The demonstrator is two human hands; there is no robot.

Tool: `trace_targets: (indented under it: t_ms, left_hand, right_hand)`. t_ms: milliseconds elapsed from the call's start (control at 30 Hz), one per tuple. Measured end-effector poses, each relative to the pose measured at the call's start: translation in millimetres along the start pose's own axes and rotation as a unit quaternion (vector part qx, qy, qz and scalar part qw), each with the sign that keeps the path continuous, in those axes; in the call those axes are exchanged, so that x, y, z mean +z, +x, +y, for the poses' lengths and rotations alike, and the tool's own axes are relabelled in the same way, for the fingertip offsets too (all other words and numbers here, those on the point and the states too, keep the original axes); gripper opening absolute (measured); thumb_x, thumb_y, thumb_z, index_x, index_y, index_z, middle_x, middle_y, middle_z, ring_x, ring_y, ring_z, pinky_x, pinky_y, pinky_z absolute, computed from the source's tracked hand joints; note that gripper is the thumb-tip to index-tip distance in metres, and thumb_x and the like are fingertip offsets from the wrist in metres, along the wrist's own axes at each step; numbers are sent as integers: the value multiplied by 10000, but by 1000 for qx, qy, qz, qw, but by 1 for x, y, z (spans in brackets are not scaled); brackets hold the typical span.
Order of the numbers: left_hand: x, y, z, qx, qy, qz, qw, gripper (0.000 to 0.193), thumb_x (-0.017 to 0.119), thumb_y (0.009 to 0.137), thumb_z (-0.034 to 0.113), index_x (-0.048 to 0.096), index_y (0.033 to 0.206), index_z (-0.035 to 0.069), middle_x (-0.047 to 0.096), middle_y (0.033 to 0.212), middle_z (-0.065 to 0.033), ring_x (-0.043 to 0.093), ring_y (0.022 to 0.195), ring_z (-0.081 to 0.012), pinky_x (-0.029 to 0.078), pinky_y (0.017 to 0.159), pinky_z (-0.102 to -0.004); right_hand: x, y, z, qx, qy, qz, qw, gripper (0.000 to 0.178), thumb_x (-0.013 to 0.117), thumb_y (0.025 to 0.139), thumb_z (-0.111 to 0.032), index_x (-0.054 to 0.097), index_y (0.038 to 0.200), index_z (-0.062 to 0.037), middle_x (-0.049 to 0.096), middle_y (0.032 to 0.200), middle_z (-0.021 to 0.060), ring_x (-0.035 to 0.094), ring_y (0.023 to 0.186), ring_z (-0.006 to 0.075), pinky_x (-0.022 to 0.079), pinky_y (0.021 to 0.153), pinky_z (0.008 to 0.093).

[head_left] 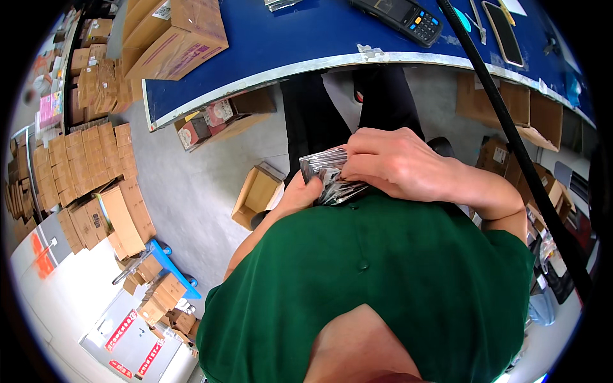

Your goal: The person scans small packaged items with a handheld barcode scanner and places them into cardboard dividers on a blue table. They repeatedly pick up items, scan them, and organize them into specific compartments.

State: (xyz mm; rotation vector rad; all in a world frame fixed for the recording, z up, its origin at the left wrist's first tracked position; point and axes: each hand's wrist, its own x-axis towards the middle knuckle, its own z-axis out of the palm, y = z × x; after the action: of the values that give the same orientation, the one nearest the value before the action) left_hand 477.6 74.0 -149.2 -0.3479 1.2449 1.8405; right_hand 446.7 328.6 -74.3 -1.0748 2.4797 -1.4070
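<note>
Close to my body, above my lap, I hold a stack of thin, shiny silver packets point(327, 172). My left hand point(299, 195) grips the stack from its left side, with the thumb lying against the packets. Over the right side comes my right hand point(402, 163), its fingers bent and pressed together at the packets' edges. Its fingertips are partly hidden, so I cannot tell how many packets they pinch. What the packets contain does not show.
Ahead is a blue table point(274, 57) bearing a cardboard box point(175, 41), a handheld scanner point(402, 19) and a phone point(502, 33). A black strap or pole point(511, 131) crosses the right side. An open carton point(255, 195) stands on the floor; cartons point(83, 159) are stacked at left.
</note>
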Motion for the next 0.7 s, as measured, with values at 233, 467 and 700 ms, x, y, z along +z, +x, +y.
trace_targets:
  t_ms: [233,467,700]
  left_hand:
    - [-8,-6,3,15,30,-59,998,501,659,948,277,498,1353,28,591,1261,-36,551,1130,-125,429,988,-313]
    - [4,-6,14,4,14,-83,996,547,743,870,147,512,1346,10,621,1213,-26,572,1093,-98,452,963,-284]
    - [-7,-6,7,-7,31,-80,996,532,754,864,176,538,1325,22,618,1171,-15,563,1048,-85,452,927,-271]
  right_hand:
    - [4,-4,4,25,144,53,988,143,735,788,6,665,911,-9,618,837,98,604,740,277,505,627,372]
    - [2,3,4,20,88,42,995,160,754,763,-3,637,862,-49,575,823,72,593,740,267,484,610,362]
    - [0,5,3,25,54,37,998,157,752,757,-11,626,845,-46,565,815,60,587,743,257,484,614,361]
